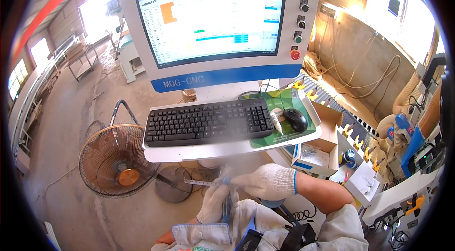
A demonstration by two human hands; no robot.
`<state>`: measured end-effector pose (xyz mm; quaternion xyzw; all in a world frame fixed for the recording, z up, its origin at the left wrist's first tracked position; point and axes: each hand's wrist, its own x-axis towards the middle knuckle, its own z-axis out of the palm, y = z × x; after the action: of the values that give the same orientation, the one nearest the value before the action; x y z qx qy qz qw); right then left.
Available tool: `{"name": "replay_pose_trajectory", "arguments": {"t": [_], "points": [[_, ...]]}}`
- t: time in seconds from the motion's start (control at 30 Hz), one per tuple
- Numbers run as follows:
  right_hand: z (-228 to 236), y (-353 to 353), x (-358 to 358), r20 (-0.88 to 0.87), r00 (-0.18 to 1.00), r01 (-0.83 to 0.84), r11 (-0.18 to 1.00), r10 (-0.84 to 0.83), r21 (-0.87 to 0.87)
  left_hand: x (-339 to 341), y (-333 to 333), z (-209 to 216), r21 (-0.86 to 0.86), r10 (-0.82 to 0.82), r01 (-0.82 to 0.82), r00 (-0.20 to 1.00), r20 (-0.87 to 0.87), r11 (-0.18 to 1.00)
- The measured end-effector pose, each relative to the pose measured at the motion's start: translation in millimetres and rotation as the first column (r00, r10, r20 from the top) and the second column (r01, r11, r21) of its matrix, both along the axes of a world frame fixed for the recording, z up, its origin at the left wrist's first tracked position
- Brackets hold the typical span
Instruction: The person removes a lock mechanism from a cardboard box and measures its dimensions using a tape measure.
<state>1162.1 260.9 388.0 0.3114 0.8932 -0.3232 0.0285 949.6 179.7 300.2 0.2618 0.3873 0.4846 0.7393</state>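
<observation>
Just below the front edge of the white keyboard shelf (189,156), close in to the person's body, a pale measuring strip (200,183) sticks out to the left with its dark markings facing up, where the eyes can reach them. The left hand (213,204), in a white knit glove, is under its right end; the right hand (271,181), gloved the same way, reaches across from the right to meet it there. Two hands so near together would steady a thin, springy strip, I'd say. That spot is smeared from where I stand: both sets of fingers converge on the strip's end, but I cannot tell which of them pinch it, or what the bluish piece between them is.

On the shelf, the black keyboard (208,122) runs along from the left edge, square under the monitor (213,23), handy for typing. The mouse (295,120) sits toward the right edge on a green mouse pad (264,142), a natural place for the right hand, with a white nozzle-tipped tube (277,124) lying beside it. The red stop button (295,55) stands out on the console's right border, in easy reach. Left of the shelf, on the floor, a caged fan (102,158) stands clear of both elbows.
</observation>
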Motion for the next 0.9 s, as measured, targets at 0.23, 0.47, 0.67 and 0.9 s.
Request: {"name": "replay_pose_trajectory", "arguments": {"t": [0.23,0.47,0.67,0.9], "points": [[7,-3,-3,0.011,1.0,0.002,1.0,-0.002,-0.002,1,0,1,0.02,0.024,-0.024,1.0,0.008,1.0],[10,-4,-3,0.011,1.0,0.022,1.0,-0.023,0.015,0,0,3,0.017,0.009,-0.009,1.0,-0.002,1.0],[9,-3,-4,-0.008,1.0,0.004,1.0,-0.004,0.023,-4,0,-12,0.045,-0.001,0.001,1.0,-0.002,0.999],[-8,-2,2,-0.089,0.996,-0.006,0.997,0.014,0.082,3,-1,4,0.009,0.038,-0.038,0.999,0.021,0.999]]}}
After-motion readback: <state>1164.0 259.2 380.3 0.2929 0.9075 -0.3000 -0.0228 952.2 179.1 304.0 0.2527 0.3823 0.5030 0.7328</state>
